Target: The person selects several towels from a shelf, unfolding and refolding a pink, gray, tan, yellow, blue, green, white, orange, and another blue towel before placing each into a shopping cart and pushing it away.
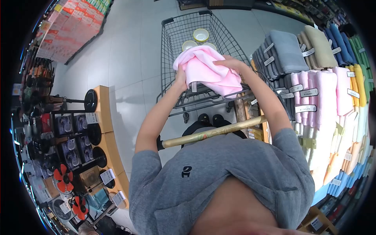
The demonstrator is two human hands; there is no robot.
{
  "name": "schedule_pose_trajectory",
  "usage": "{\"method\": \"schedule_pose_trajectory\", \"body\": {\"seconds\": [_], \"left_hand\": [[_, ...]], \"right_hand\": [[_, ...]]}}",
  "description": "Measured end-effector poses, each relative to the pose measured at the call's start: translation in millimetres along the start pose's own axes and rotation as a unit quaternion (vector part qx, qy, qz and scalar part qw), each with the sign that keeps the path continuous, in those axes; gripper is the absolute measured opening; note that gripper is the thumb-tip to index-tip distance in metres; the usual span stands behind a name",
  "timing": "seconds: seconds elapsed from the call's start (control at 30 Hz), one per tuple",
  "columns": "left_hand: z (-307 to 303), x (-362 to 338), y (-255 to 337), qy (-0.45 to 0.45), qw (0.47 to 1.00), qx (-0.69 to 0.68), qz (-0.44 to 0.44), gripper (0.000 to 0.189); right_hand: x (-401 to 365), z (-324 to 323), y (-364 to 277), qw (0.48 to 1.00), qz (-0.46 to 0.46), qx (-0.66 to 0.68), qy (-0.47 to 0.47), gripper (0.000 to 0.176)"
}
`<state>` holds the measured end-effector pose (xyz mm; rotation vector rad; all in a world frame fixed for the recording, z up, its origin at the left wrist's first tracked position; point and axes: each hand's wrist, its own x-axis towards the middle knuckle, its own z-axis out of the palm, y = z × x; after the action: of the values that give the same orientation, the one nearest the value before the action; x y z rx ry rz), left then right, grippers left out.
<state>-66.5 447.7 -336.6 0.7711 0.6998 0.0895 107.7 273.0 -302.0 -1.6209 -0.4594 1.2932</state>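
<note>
A crumpled pink towel [205, 70] with a small white label is held over the near end of a dark wire shopping cart [172, 58]. My left hand [181, 78] grips the towel's left side, its fingers partly hidden by the cloth. At the towel's upper right, my right hand [231, 64] holds the fabric with fingers and thumb. Inside the cart, beyond the towel, lie several round bowls [201, 35] with yellow rims. The cart's handle bar [213, 132] crosses just in front of my grey shirt.
Folded grey towels [288, 51], pink towels [323, 94] and other colours fill a display at the right. Along the left stands a wooden-edged shelf [105, 113] with fans [62, 179] and boxes. Stacked red and white packages [72, 29] are at the upper left.
</note>
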Motion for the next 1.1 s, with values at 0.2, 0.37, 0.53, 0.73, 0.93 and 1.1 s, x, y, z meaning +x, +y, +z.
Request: {"method": "schedule_pose_trajectory", "body": {"seconds": [0.2, 0.37, 0.53, 0.73, 0.93, 1.1], "left_hand": [[-21.9, 30.6, -13.4, -0.032, 0.999, 0.026, 0.018, 0.054], [-25.0, 27.3, -22.0, 0.036, 0.972, 0.222, -0.07, 0.06], [11.2, -28.1, -1.9, 0.023, 0.947, 0.293, -0.129, 0.054], [73.7, -159.6, 41.3, -0.165, 0.908, 0.383, 0.031, 0.032], [80.1, -246.0, 21.5, -0.086, 0.772, 0.565, 0.28, 0.016], [66.2, -224.4, -48.5, 0.095, 0.758, 0.493, 0.416, 0.01]], "right_hand": [[66.4, -10.9, 44.4, 0.93, -0.085, -0.311, 0.177, 0.056], [87.6, -6.1, 51.0, 0.894, -0.167, -0.276, 0.311, 0.034], [61.8, -12.6, 52.4, 0.969, -0.121, -0.117, 0.178, 0.018], [-82.1, 8.3, -53.8, 0.972, -0.176, -0.143, -0.069, 0.019], [-209.3, -5.0, -59.1, 0.947, -0.286, -0.104, 0.104, 0.02], [-228.4, -3.1, 35.3, 0.91, -0.151, -0.177, 0.344, 0.035]]}}
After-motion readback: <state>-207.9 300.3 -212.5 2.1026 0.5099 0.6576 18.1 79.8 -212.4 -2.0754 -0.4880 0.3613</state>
